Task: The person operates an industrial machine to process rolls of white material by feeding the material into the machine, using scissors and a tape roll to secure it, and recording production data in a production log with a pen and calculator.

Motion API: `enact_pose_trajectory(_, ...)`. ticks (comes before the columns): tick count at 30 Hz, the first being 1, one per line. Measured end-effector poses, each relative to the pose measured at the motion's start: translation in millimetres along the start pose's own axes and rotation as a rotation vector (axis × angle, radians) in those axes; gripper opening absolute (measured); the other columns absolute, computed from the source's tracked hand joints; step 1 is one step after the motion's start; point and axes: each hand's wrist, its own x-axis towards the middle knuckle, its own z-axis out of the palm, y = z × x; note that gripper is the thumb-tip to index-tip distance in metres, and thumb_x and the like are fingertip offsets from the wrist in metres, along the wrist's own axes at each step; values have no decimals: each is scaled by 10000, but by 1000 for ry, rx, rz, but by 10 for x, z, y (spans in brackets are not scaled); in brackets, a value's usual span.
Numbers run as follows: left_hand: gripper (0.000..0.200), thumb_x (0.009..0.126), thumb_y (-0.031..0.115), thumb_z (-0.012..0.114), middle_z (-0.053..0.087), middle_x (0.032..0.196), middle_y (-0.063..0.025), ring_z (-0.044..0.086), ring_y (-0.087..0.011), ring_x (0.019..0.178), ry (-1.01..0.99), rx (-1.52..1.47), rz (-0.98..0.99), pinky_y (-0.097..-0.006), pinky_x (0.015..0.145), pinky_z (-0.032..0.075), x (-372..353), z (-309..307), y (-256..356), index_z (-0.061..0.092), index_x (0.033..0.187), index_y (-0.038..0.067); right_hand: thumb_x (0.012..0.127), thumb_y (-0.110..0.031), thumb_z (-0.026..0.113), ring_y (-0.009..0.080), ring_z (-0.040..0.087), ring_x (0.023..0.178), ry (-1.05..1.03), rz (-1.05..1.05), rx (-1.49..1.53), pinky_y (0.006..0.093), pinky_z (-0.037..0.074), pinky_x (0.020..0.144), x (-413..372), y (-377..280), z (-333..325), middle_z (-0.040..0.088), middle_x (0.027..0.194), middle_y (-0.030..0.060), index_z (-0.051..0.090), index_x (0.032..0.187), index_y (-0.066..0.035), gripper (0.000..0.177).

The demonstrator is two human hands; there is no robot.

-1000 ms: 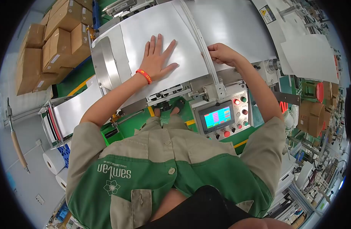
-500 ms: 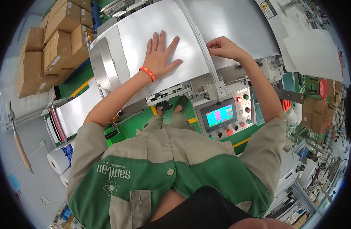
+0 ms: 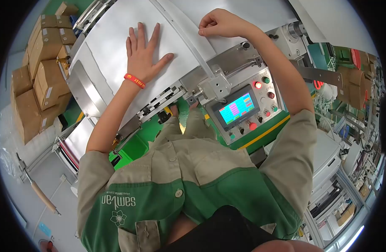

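My left hand, with a red wristband at its wrist, lies flat on a glossy white sheet. Its fingers are spread and it holds nothing. On the other side of a narrow metal crossbar, my right hand is closed, thumb and fingers pinched at the edge of the sheet. The fingertips hide the exact point of contact. Beneath the hands is the machine's bed, with a metal block at the crossbar's near end.
A control panel with a lit touchscreen and several buttons stands below my right forearm. Cardboard boxes are stacked at the left. A green bin sits under the machine, and a large white sheet hangs at the upper right.
My right hand has moved away from the crossbar to the right, and a sheet edge now shows past the bar. My left hand stays flat on the sheet. The view has shifted.
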Motion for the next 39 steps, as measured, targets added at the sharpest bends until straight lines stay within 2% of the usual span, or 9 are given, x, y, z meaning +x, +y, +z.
enact_pose_trajectory(1, 808, 810, 623, 504, 138, 1495, -258, 90, -476, 1369, 8, 2, 1, -524, 1101, 94, -3, -6, 10, 256, 1462, 213, 780, -273, 671, 57, 448, 554, -7, 23, -6, 232, 348, 525, -18, -32, -8, 544, 602, -28, 661, 795, -26, 248)
enact_pose_trajectory(2, 808, 803, 620, 515, 147, 1495, -251, 94, -474, 1368, 5, 6, 3, -521, 1102, 98, -7, -9, 16, 268, 1458, 216, 734, -280, 678, 147, 585, 671, -32, 61, -27, 278, 461, 633, -11, -35, -20, 650, 724, 63, 695, 827, -19, 277)
enact_pose_trajectory(8, 833, 772, 643, 546, 154, 1488, -258, 84, -482, 1365, -13, 15, 8, -531, 1097, 108, -8, 11, 7, 298, 1446, 220, 727, -275, 679, 159, 601, 665, -28, 65, -63, 283, 473, 629, -23, -25, 2, 658, 726, 72, 696, 834, -17, 280)
enact_pose_trajectory(21, 816, 774, 662, 527, 171, 1481, -266, 118, -459, 1367, -16, 21, 75, -525, 1094, 106, 31, 16, -66, 303, 1443, 253, 700, -254, 676, 173, 601, 646, 33, 13, -102, 293, 479, 619, 56, 91, 61, 652, 705, 78, 692, 802, -23, 253)
enact_pose_trajectory(23, 809, 776, 659, 526, 169, 1481, -266, 119, -452, 1370, -16, 31, 87, -523, 1094, 106, 22, 21, -70, 301, 1443, 260, 704, -283, 649, 245, 634, 621, 36, 11, -169, 327, 502, 625, -6, -3, 17, 673, 717, 153, 702, 843, -6, 314)
enact_pose_trajectory(25, 808, 778, 656, 526, 162, 1484, -267, 112, -450, 1373, -25, 25, 88, -521, 1096, 102, 28, 19, -76, 297, 1445, 262, 685, -274, 645, 250, 630, 620, 284, -309, -403, 330, 496, 628, -51, 70, 126, 662, 693, 163, 693, 795, 13, 311)
enact_pose_trajectory(27, 807, 777, 655, 529, 157, 1485, -268, 107, -446, 1376, -20, 19, 92, -521, 1097, 99, 28, 24, -77, 295, 1445, 267, 693, -277, 650, 245, 627, 618, 20, 7, -163, 328, 495, 624, 39, 80, 30, 668, 703, 152, 695, 824, 8, 317)
enact_pose_trajectory(39, 819, 773, 662, 525, 152, 1484, -275, 112, -451, 1373, -29, 30, 90, -520, 1098, 92, 31, 15, -71, 287, 1449, 266, 688, -261, 651, 224, 612, 597, 31, 98, -109, 327, 486, 606, -26, -84, -1, 660, 673, 131, 697, 836, 20, 321)
